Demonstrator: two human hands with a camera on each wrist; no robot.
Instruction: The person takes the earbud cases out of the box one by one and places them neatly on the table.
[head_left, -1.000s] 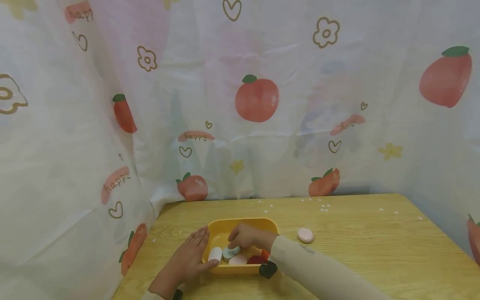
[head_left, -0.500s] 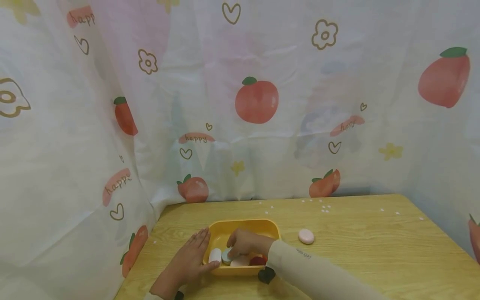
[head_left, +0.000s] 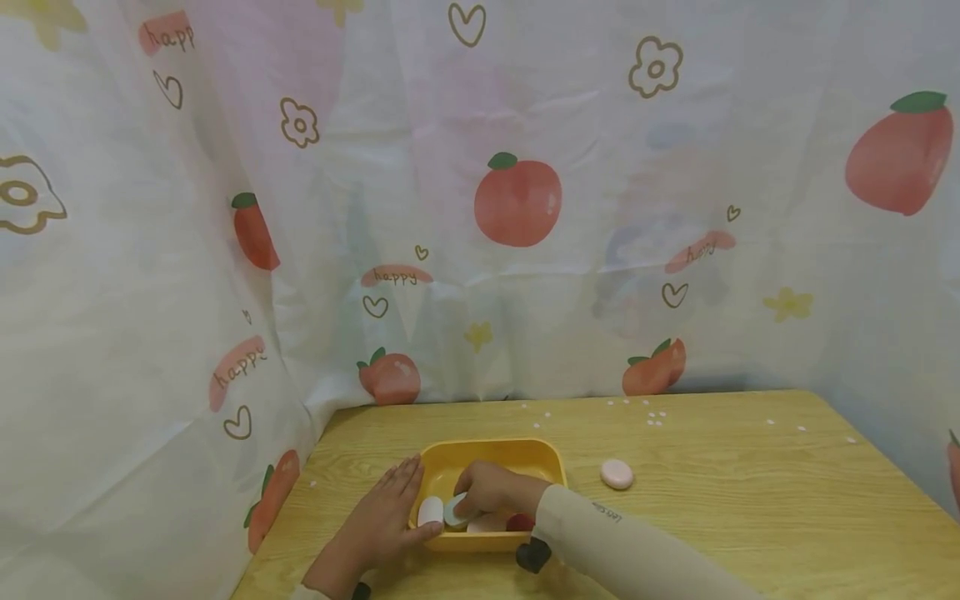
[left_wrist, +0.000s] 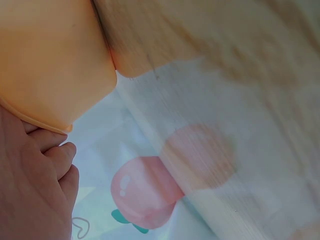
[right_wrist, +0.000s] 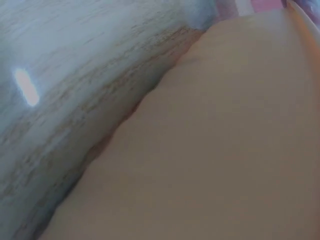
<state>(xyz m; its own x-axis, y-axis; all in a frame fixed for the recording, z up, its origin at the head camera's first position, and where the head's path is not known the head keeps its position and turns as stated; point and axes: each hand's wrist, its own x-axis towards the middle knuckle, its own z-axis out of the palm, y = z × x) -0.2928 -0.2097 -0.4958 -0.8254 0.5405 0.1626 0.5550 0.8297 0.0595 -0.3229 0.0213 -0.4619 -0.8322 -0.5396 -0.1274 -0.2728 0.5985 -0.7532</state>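
Observation:
In the head view, a yellow tray (head_left: 491,543) holds several smooth, rounded pieces. My left hand (head_left: 381,515) rests on its left rim with straight fingers; the left wrist view shows those fingers (left_wrist: 61,159) against the tray's edge (left_wrist: 55,127). Inside the tray, my right hand (head_left: 491,487) has its fingers curled and pinches a pale green round piece (head_left: 452,510), partly covered by them. A white oval piece (head_left: 430,512) lies left of it. Pale pink (head_left: 486,523) and dark red (head_left: 519,522) pieces lie to the right, partly hidden by the right hand and wrist.
A pale pink rounded piece (head_left: 617,474) lies on the wood-grain table (head_left: 720,492), right of the tray. Small white specks (head_left: 656,417) dot the table's far side. A fruit-printed curtain (head_left: 517,333) hangs behind and at the sides.
My right fingers have moved lower onto the pale green piece, which now looks more tilted. The left hand has stayed on the rim. The view has shifted slightly.

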